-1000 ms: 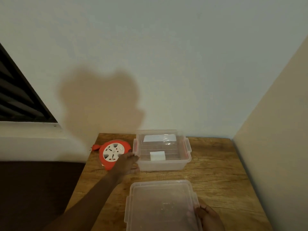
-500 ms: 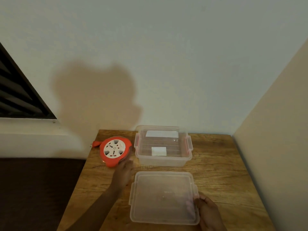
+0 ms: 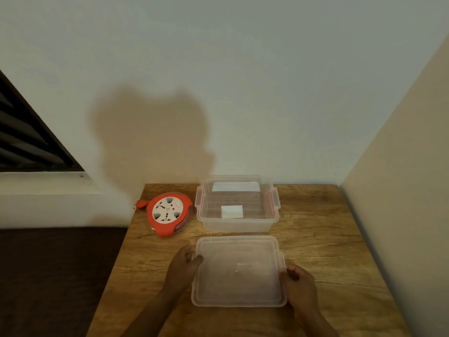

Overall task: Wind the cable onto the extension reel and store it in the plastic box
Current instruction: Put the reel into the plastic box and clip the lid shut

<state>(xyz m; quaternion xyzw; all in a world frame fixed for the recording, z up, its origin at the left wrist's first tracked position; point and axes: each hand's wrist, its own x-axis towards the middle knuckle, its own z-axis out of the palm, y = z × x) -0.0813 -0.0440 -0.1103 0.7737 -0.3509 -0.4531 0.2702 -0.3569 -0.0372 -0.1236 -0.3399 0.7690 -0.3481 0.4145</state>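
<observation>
- Dim, warm indoor light, from behind the viewer.
- Large soft-edged shadow on the wall (image 3: 150, 142) above the table (image 3: 315, 239).
- Mild glare on the box (image 3: 237, 224) front.
- Overall soft focus; fine detail smeared.
- Wide-angle bending at edges.

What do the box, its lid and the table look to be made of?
Plastic box: clear, slightly frosted plastic, since the ribbed floor shows through the walls; pinkish-red side latches. Lid: the same translucent plastic, with wood grain dimly visible beneath. Table: wood or wood-look laminate, matte, with grain and dark cracks.
</observation>
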